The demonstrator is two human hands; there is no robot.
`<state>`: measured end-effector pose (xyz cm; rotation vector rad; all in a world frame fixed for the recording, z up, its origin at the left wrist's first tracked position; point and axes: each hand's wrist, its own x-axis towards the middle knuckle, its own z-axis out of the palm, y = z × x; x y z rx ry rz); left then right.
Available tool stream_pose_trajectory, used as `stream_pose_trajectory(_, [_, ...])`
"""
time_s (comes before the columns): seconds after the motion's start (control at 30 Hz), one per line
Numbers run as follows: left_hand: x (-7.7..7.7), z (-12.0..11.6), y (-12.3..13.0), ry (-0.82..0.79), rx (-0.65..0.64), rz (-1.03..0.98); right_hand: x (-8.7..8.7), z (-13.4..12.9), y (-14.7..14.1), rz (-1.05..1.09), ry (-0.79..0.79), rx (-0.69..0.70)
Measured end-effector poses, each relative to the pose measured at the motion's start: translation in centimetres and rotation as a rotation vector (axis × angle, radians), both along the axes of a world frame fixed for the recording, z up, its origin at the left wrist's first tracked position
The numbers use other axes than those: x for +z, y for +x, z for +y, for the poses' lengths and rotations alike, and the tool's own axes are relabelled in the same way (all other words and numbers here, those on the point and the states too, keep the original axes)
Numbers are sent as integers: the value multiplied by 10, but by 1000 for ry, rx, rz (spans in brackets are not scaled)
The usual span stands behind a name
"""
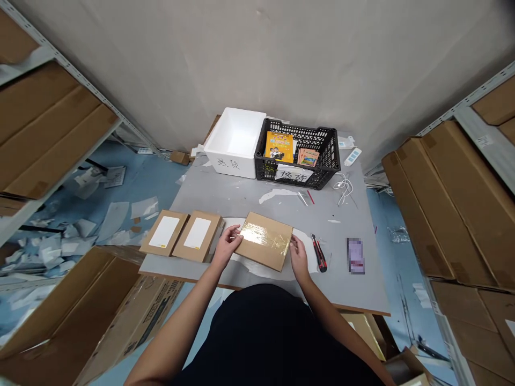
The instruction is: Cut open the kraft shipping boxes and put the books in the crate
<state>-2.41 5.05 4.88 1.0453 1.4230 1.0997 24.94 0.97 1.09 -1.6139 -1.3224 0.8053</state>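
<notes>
A flat brown cardboard parcel (263, 247) with shiny clear tape across it lies tilted between my hands over the table. My left hand (227, 245) grips its left edge, thumb on top and fingers at the side. At the right edge, my right hand (298, 256) holds it with curled fingers, partly hidden behind the edge. Two similar parcels with white labels stand to the left, one nearer (197, 237) and one farther out (164, 232). To the right of my right hand lies a red and black utility knife (319, 253).
On the grey table (225, 197), a white foam box (235, 165) and a black plastic crate (317, 179) holding books stand at the back. A white cable (343, 186) and a blurred purple item (355, 255) lie right. Shelves with cartons (454, 198) flank the table; paper scraps litter the left floor.
</notes>
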Motion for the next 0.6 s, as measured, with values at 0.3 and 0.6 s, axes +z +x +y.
stream_pose_trajectory(0.3, [-2, -9, 12, 4, -18, -136, 67, -4, -5, -452, 171, 410])
stream_pose_trajectory(0.6, [-49, -17, 19, -207, 2, -56, 43, -29, 77, -494, -67, 20])
